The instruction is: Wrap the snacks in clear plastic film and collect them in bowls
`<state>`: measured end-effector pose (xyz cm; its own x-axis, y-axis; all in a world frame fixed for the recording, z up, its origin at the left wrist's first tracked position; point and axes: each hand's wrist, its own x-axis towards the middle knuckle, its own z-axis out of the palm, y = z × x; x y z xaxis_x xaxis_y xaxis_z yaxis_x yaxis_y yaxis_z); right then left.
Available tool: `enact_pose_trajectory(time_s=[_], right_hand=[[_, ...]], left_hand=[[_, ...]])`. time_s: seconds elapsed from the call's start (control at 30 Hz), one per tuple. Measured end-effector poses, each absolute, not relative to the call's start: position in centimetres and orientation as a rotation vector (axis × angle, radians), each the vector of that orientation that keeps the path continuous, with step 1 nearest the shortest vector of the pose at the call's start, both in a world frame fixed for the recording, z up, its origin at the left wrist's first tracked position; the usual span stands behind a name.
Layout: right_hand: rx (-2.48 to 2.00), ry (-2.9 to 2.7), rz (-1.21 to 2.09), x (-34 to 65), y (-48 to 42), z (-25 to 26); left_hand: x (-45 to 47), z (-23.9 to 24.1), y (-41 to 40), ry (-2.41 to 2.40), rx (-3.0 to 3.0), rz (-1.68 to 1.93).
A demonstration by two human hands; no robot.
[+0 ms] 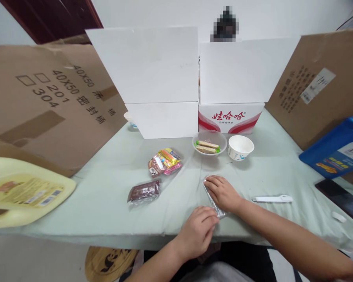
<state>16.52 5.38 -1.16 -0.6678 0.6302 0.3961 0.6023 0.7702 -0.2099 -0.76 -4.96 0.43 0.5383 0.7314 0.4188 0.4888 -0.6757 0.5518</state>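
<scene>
My right hand (222,193) lies over a shiny clear plastic packet (220,212) on the table, its fingers curled together across the far end. The near end of that packet is pinched by my left hand (198,227), close to the table's front edge. What is inside the packet is mostly hidden under my hands. To the left lies a dark brown item in clear wrapping (144,191). Behind it is a clear bag of colourful snack packets (165,161). A translucent plastic bowl (209,152) holds light bar-shaped snacks (207,147) with green ends.
A white paper cup (241,148) stands beside the bowl. To my right lie a white utility knife (272,199), a dark phone (341,199) and a blue bottle (335,147). A yellow jug (26,194) is on the left. White boxes (164,119) and brown cardboard (47,102) wall the table.
</scene>
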Motion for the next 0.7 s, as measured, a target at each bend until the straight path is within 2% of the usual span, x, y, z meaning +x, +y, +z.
enact_pose_trajectory(time_s=[0.13, 0.33, 0.53, 0.7], right_hand=[[-0.939, -2.536, 0.107, 16.4, 5.6, -1.2], [-0.975, -2.643, 0.148, 17.3, 5.2, 0.3], [-0.887, -2.811, 0.192, 21.2, -0.3, 1.6], [-0.830, -2.680, 0.112, 22.9, -3.5, 1.3]], left_hand=[[-0.7, 1.6, -2.0, 1.168, 2.394, 0.975], [-1.4, 0.7, 3.0, 1.328, 2.557, 0.754], [-2.0, -0.2, 2.8, 1.290, 2.555, 0.777], [-1.9, 0.0, 2.8, 1.235, 2.607, 0.730]])
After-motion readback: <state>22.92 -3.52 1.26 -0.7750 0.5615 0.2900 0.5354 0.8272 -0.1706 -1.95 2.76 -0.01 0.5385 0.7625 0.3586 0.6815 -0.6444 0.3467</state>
